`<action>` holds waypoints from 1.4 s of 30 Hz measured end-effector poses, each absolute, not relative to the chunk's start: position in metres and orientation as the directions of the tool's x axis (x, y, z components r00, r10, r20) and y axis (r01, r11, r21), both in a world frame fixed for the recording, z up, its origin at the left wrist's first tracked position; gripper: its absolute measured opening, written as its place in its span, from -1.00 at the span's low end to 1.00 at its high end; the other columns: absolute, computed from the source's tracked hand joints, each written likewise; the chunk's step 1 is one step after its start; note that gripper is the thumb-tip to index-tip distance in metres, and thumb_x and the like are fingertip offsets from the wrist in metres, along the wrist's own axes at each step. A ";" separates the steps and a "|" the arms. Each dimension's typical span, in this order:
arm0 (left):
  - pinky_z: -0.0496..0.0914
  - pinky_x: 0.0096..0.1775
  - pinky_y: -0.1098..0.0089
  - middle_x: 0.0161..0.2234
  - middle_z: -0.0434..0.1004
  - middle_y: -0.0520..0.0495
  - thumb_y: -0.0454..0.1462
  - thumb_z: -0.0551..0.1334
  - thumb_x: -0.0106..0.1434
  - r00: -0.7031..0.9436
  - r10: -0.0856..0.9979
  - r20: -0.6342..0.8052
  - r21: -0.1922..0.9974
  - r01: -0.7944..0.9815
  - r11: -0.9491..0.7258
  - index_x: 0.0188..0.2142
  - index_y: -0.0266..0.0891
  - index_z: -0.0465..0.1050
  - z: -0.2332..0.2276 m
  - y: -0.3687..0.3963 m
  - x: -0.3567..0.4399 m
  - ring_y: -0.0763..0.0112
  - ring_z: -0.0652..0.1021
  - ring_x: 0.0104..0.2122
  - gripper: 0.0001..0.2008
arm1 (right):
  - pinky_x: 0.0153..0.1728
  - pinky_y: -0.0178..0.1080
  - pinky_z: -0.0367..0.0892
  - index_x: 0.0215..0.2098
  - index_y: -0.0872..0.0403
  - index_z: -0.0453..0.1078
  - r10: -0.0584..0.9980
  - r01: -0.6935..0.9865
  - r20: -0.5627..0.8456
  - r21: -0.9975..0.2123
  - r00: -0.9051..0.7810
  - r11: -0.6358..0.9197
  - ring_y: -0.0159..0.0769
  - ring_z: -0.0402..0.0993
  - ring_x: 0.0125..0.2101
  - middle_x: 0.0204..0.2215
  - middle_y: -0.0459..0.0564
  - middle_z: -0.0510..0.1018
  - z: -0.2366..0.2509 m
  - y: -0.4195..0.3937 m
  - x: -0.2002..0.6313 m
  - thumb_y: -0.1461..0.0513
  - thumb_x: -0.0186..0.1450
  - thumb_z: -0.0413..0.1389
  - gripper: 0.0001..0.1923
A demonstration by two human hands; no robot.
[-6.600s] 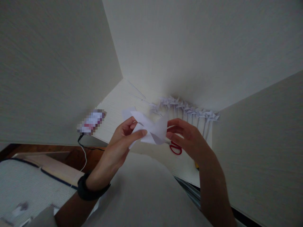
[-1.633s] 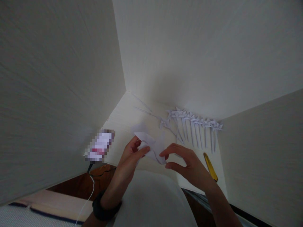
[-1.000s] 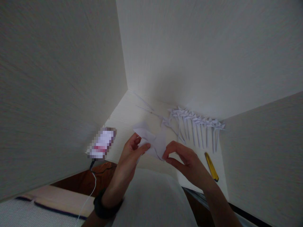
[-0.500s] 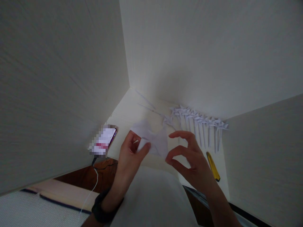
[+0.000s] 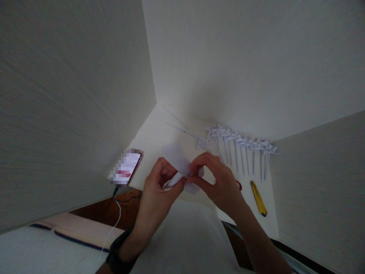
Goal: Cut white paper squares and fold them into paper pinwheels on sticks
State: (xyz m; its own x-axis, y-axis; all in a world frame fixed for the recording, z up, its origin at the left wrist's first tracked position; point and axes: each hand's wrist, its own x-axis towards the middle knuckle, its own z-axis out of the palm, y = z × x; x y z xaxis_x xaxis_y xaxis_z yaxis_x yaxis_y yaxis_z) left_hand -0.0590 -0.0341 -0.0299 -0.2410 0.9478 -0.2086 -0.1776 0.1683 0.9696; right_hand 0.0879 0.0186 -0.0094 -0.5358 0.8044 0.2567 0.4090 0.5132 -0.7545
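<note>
Both my hands hold a white piece of paper (image 5: pixel 178 158) above the near edge of a white desk (image 5: pixel 159 131). My left hand (image 5: pixel 159 186) pinches its lower left part between thumb and fingers. My right hand (image 5: pixel 216 180) has its fingertips closed on the paper's middle, folding a flap toward the left hand. A black band sits on my left wrist (image 5: pixel 118 253).
A row of several white paper pinwheels on sticks (image 5: pixel 242 146) lies at the back right of the desk. A yellow cutter (image 5: pixel 259 198) lies right of my right hand, with red scissor handles (image 5: pixel 238 185) partly hidden behind it. A phone (image 5: pixel 127 169) with a cable lies left. Walls enclose the desk.
My right hand, open and apart from the paper half a second ago, has closed on its middle and pushed a flap toward my left hand. The left hand keeps its grip.
</note>
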 end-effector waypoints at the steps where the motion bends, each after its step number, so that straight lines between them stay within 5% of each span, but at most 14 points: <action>1: 0.43 -0.21 0.43 -0.35 0.61 0.05 -0.38 0.37 0.04 -0.230 0.948 -0.218 0.965 -0.198 0.174 -0.21 -0.13 0.39 -0.029 -0.034 -0.059 0.35 0.60 -0.28 -0.68 | -0.25 -0.22 0.20 -0.33 0.03 0.30 0.812 0.402 0.254 -0.767 -0.525 0.499 -0.33 0.42 -0.35 -0.38 -0.12 0.48 -0.010 0.019 0.088 0.36 0.23 0.20 -0.83; 21: 0.47 -0.26 0.43 -0.38 0.61 0.05 -0.45 0.39 0.00 0.079 0.947 -0.311 0.873 -0.370 0.318 -0.09 -0.13 0.36 -0.040 -0.033 -0.081 0.36 0.60 -0.32 -0.52 | -0.28 -0.24 0.16 -0.34 0.02 0.26 0.856 0.353 0.054 -0.896 -0.515 0.269 -0.38 0.30 -0.41 -0.43 -0.21 0.35 -0.015 0.016 0.091 0.42 0.10 0.29 -0.68; 30: 0.46 -0.39 0.46 -0.36 0.64 -0.06 -0.42 0.42 -0.08 0.124 0.877 -0.464 0.767 -0.440 0.468 -0.19 -0.21 0.39 -0.070 -0.030 -0.085 0.28 0.62 -0.35 -0.57 | -0.33 -0.26 0.15 -0.33 0.02 0.19 0.902 0.359 -0.176 -0.933 -0.395 -0.025 -0.31 0.19 -0.36 -0.39 -0.16 0.30 -0.059 0.011 0.079 0.32 -0.02 0.37 -0.56; 33: 0.46 -0.39 0.44 -0.36 0.63 -0.06 -0.38 0.43 -0.08 0.078 0.860 -0.505 0.765 -0.420 0.488 -0.18 -0.22 0.36 -0.089 -0.031 -0.084 0.28 0.62 -0.37 -0.55 | -0.32 -0.25 0.20 -0.34 0.03 0.22 0.904 0.415 -0.227 -0.908 -0.361 -0.062 -0.31 0.24 -0.35 -0.39 -0.15 0.34 -0.077 0.008 0.075 0.28 -0.05 0.38 -0.56; 38: 0.45 -0.40 0.40 -0.40 0.60 0.00 -0.30 0.43 -0.07 -0.025 0.832 -0.554 0.786 -0.344 0.513 -0.20 -0.20 0.31 -0.111 -0.026 -0.093 0.35 0.58 -0.43 -0.55 | -0.19 -0.19 0.31 -0.27 0.03 0.31 0.940 0.427 -0.085 -0.902 -0.329 0.068 -0.33 0.41 -0.34 -0.36 -0.15 0.46 -0.116 0.024 0.096 0.22 0.12 0.28 -0.73; 42: 0.42 -0.39 0.44 -0.47 0.57 0.06 -0.31 0.43 -0.13 -0.210 0.830 -0.516 0.851 -0.230 0.471 -0.31 -0.20 0.31 -0.126 -0.013 -0.101 0.38 0.56 -0.44 -0.60 | -0.19 -0.12 0.39 -0.20 0.11 0.38 0.993 0.546 -0.068 -0.838 -0.094 -0.005 -0.30 0.47 -0.30 -0.25 -0.03 0.51 -0.174 0.076 0.129 0.19 0.31 0.13 -0.85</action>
State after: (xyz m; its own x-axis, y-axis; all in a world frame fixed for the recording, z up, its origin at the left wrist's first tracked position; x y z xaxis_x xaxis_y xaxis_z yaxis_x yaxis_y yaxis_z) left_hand -0.1011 -0.0132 -0.1255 -0.2097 0.8304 -0.5162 -0.2305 0.4711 0.8515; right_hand 0.1292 0.0757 -0.1742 -0.0944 0.9932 -0.0677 0.5458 -0.0053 -0.8379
